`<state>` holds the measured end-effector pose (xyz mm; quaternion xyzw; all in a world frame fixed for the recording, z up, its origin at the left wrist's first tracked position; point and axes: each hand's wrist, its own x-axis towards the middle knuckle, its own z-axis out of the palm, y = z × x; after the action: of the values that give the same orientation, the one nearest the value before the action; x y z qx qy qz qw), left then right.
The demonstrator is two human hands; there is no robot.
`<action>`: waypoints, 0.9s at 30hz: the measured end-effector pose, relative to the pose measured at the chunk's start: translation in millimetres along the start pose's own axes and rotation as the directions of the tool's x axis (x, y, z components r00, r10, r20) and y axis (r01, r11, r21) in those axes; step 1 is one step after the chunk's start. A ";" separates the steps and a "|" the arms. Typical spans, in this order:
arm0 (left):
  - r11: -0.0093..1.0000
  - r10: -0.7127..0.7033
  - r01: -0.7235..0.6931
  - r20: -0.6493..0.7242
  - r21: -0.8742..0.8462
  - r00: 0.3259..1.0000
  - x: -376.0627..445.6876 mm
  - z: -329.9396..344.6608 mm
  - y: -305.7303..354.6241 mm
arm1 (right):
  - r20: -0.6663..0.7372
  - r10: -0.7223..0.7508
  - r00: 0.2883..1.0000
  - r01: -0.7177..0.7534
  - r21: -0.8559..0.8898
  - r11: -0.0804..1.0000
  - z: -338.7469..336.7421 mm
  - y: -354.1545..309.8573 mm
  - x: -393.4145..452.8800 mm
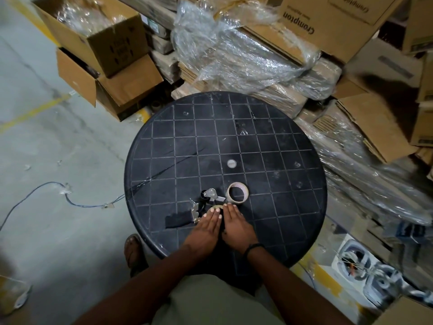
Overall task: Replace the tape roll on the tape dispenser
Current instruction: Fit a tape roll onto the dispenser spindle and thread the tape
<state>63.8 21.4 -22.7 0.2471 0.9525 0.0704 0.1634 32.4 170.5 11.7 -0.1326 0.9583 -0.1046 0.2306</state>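
Hands hide, perhaps, most of the dispenser.

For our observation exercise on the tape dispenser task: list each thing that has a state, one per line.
tape roll: lying flat on the table, off the dispenser
tape dispenser: on its side
left hand: flat, fingers straight
right hand: flat, fingers straight
cardboard box: open
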 end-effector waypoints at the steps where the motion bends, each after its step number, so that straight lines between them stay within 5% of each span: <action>1: 1.000 -0.014 0.014 0.018 0.004 1.000 2.5 1.0 2.6 | -0.026 -0.022 0.999 0.022 -0.023 1.000 2.2 -0.9 -1.3; 19: 0.997 -0.058 0.057 -0.022 -0.054 0.998 29.2 -17.7 10.3 | 0.095 -0.050 0.994 0.039 0.113 0.993 -0.9 27.0 15.2; 27: 0.998 -0.042 0.046 0.085 -0.050 0.996 28.9 -11.4 -9.8 | 0.117 -0.013 0.993 0.009 0.039 0.999 7.7 17.9 26.0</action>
<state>31.6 26.6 -22.1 0.2246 0.9478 0.0812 0.2112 10.0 178.4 -10.4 -0.1392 0.9401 -0.1165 0.2885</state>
